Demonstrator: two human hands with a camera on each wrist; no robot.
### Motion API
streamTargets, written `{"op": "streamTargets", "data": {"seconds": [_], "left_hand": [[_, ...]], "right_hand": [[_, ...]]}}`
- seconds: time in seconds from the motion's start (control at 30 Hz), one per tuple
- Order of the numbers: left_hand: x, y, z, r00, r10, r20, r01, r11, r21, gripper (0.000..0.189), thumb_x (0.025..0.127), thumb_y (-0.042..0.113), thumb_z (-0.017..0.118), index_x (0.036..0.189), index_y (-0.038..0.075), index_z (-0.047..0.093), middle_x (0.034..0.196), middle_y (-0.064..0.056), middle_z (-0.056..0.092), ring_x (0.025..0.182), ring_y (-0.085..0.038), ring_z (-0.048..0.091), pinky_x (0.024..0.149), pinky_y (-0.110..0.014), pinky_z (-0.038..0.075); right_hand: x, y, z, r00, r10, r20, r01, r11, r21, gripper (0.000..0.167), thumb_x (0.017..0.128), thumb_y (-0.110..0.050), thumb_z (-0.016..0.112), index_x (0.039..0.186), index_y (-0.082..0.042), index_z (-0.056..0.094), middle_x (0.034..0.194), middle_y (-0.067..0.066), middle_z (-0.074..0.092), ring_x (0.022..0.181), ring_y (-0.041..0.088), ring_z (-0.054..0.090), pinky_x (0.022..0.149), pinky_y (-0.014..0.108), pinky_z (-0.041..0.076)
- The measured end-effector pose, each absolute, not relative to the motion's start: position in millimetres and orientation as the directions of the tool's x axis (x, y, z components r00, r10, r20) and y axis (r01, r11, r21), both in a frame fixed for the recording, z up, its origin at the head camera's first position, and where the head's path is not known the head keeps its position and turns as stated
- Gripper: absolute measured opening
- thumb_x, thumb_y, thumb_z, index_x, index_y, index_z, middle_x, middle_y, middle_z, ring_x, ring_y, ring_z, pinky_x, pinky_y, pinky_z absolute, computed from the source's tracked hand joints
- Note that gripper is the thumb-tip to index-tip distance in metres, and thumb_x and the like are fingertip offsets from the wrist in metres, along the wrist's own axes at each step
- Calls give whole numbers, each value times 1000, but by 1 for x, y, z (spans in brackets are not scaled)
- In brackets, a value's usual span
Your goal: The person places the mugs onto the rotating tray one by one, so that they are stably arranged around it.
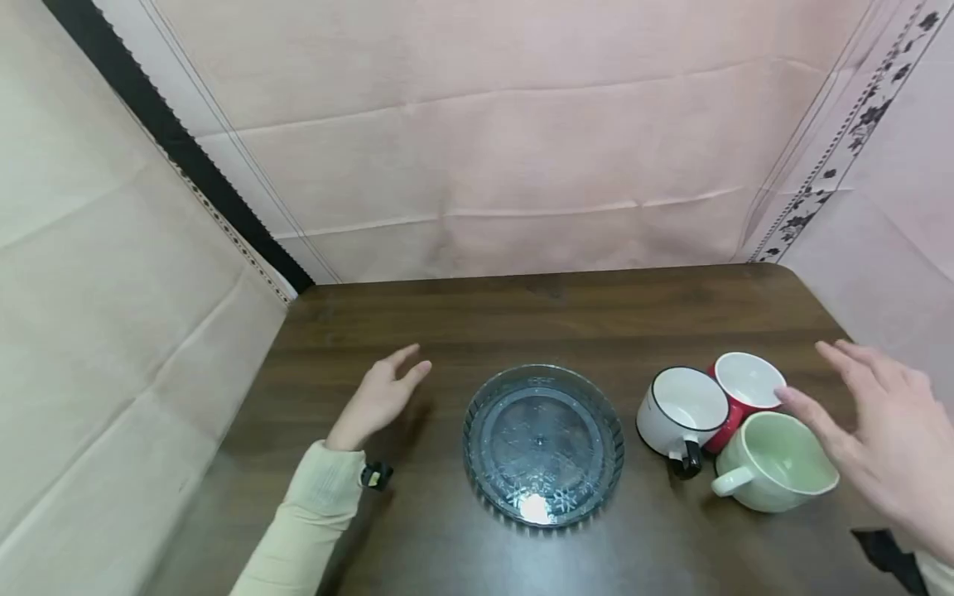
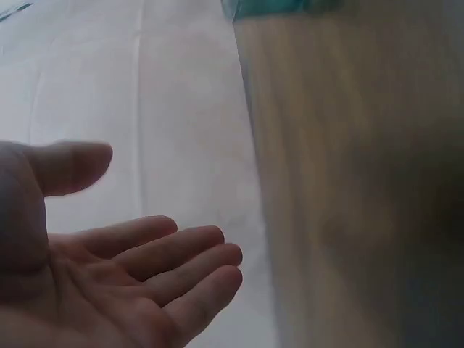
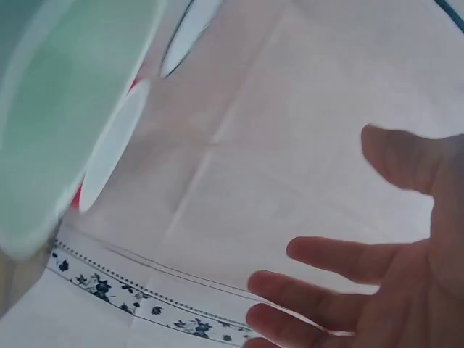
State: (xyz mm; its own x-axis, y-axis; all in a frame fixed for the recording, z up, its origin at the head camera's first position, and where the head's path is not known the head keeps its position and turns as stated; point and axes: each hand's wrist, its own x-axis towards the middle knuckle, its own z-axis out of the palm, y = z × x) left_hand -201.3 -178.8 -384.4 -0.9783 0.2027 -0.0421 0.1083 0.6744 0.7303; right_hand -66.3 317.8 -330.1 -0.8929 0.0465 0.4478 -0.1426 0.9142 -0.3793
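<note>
At the far L, a pale cloth wall w/ a thick black stripe (image 1: 186,157) ran down to the brown wood table (image 1: 417,319). Next came the L hand (image 1: 376,401), in a cream sleeve (image 1: 298,530) w/ a black strap (image 1: 376,476) at the wrist. It was wide open, thumb apart from the fingers, & held nothing. It hung over the table, near the L side of a round, see-through, blue-grey glass dish (image 1: 542,447).

The dish sat flat in the mid. of the table. It had wavy sides, a bumpy pic like snowflakes on the bottom, & a bright shiny spot at the near edge.

To its R stood 3 mugs, bunched up. First was a white mug w/ a thin black rim (image 1: 681,401), w/ black on its handle too. Just behind, to the R, was a red mug w/ a white inside (image 1: 748,381). In front was a fat, pale green mug (image 1: 778,459), handle to the L. Can't tell if they touched.

Last was the R hand (image 1: 883,426), fingers spread & holding nothing, beside the red & green mugs. The R wrist cam. showed a gap btwn it & them. Behind it ran a flowery blue-black strip (image 1: 857,136) on white cloth.
</note>
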Motion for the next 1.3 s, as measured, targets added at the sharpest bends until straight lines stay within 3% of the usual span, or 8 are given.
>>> {"op": "streamTargets", "data": {"seconds": [0.2, 0.3, 0.4, 0.5, 0.7, 0.93, 1.23, 1.3], "left_hand": [[-207, -149, -415, -974, 221, -40, 97, 576, 812, 47, 101, 34, 53, 138, 5, 53, 141, -12, 52, 133, -29, 42, 108, -50, 35], [-210, -139, -425, -970, 237, -56, 79, 524, 848, 43, 100, 30, 55, 136, 6, 56, 138, -9, 55, 132, -27, 44, 107, -51, 37], [-210, -135, -435, -966, 239, -96, 21, 442, 897, 41, 99, 29, 57, 134, 8, 58, 134, -6, 58, 127, -24, 50, 104, -48, 41], [-210, -135, -442, -967, 234, -104, -17, 348, 937, 38, 99, 24, 58, 132, 6, 60, 128, -8, 62, 121, -23, 56, 101, -45, 45], [-210, -133, -446, -955, 278, -101, -33, 241, 970, 35, 99, 15, 58, 131, 2, 60, 127, -12, 63, 115, -25, 60, 98, -40, 48], [-212, -132, -442, -930, 343, -133, -56, 226, 972, 33, 97, 13, 60, 128, -1, 61, 125, -13, 63, 111, -24, 63, 91, -36, 52], [-211, -131, -443, -916, 374, -144, -35, 283, 959, 29, 95, 18, 64, 123, 8, 68, 124, -9, 64, 111, -22, 62, 94, -38, 51], [-211, -131, -442, -917, 372, -140, -29, 289, 957, 29, 95, 18, 64, 122, 9, 68, 123, -9, 65, 110, -22, 63, 94, -39, 51]], "right_hand": [[-30, 279, -351, -866, 179, 467, -82, 870, -485, 52, 91, -25, 69, 129, 7, 54, 121, 30, 50, 112, 50, 35, 87, 61, 29], [-18, 261, -365, -834, 268, 483, -23, 857, -516, 44, 87, -23, 73, 122, 1, 62, 107, 13, 56, 103, 21, 43, 78, 40, 34], [-11, 245, -378, -776, 353, 522, -4, 825, -565, 36, 82, -16, 77, 115, -3, 68, 93, -9, 56, 89, -8, 41, 70, 16, 34], [-8, 230, -390, -734, 422, 532, 20, 796, -605, 32, 79, -12, 79, 109, -6, 71, 84, -21, 51, 79, -20, 40, 66, 2, 33], [-9, 213, -405, -810, 460, 364, 210, 807, -553, 36, 87, -32, 73, 119, -17, 66, 64, -14, 45, 54, -2, 40, 49, 26, 31], [-20, 212, -414, -898, 432, 84, 343, 807, -481, 58, 93, -50, 61, 138, -15, 52, 62, -5, 48, 52, 16, 45, 45, 32, 31], [-24, 212, -417, -875, 483, 31, 414, 780, -469, 52, 95, -55, 54, 125, -13, 63, 59, -5, 49, 53, 20, 49, 46, 34, 33], [-24, 211, -418, -869, 491, 59, 408, 780, -474, 46, 94, -52, 56, 119, -15, 68, 61, -2, 57, 56, 28, 56, 46, 37, 36]]}}
